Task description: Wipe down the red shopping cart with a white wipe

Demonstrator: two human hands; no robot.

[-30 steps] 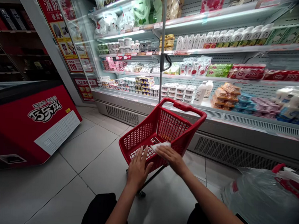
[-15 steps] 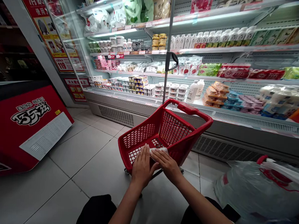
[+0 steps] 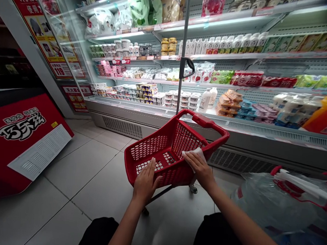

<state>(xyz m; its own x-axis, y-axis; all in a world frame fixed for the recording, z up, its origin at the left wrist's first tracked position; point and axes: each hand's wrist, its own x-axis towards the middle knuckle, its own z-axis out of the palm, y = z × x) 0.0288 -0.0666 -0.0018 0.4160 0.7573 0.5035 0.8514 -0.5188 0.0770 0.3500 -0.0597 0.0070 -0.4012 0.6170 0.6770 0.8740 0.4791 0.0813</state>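
A red plastic shopping cart (image 3: 154, 144) stands in front of me, its handle on the far right side. My left hand (image 3: 146, 180) lies on the near rim with fingers stretched out and nothing in it. Further right along that same rim, my right hand (image 3: 198, 166) presses a white cloth (image 3: 197, 152) against the edge, the fingers laid over it. Whether the white piece is fabric or a paper wipe I cannot tell. The cart's basket shows a grid floor and holds no goods that I can see.
Behind the cart runs a refrigerated display case (image 3: 119, 125) with shelves of yogurt, milk and drinks and a door handle (image 3: 187, 67). A red freezer (image 3: 28, 141) stands at left. Large plastic-wrapped water bottles (image 3: 280, 201) are close on my right. Tiled floor (image 3: 94, 184) lies between.
My right hand has slid right along the cart's near rim with the white cloth, away from my left hand. The left hand stays on the rim. The view has shifted slightly.
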